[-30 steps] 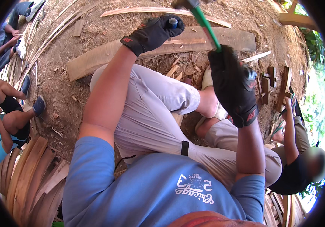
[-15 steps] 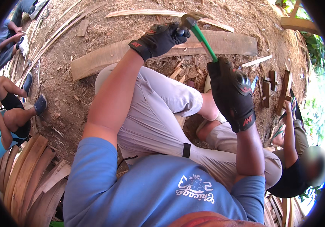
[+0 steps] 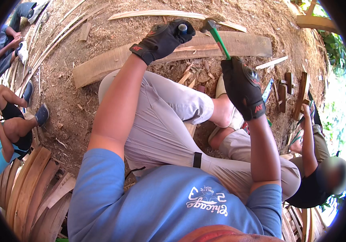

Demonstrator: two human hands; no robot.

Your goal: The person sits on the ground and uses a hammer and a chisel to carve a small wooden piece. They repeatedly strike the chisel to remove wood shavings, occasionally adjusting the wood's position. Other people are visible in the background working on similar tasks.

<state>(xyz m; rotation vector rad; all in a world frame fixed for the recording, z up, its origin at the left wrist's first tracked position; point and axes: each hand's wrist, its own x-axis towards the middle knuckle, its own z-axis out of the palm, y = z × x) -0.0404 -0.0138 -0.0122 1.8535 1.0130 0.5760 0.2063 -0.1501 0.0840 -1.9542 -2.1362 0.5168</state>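
Observation:
My left hand (image 3: 164,38), in a black glove, is closed around a short dark cylindrical tool (image 3: 183,28) stood upright on a long curved wooden plank (image 3: 100,67) that lies across the dirt. My right hand (image 3: 243,86), also gloved in black, grips the green handle of a hammer (image 3: 220,41). The hammer's metal head sits just right of the tool's top, close to it; contact cannot be told. My bent legs in light trousers lie below the plank.
A thin pale wood strip (image 3: 161,14) lies beyond the plank, and wood chips (image 3: 192,75) are scattered before it. Stacked curved boards (image 3: 24,189) sit lower left. One person (image 3: 4,133) sits at left, another person (image 3: 322,177) at right beside small wood blocks (image 3: 285,90).
The hammer head has come down from high near the top edge to beside the tool's top. My right hand dropped with it. My left hand stayed on the tool.

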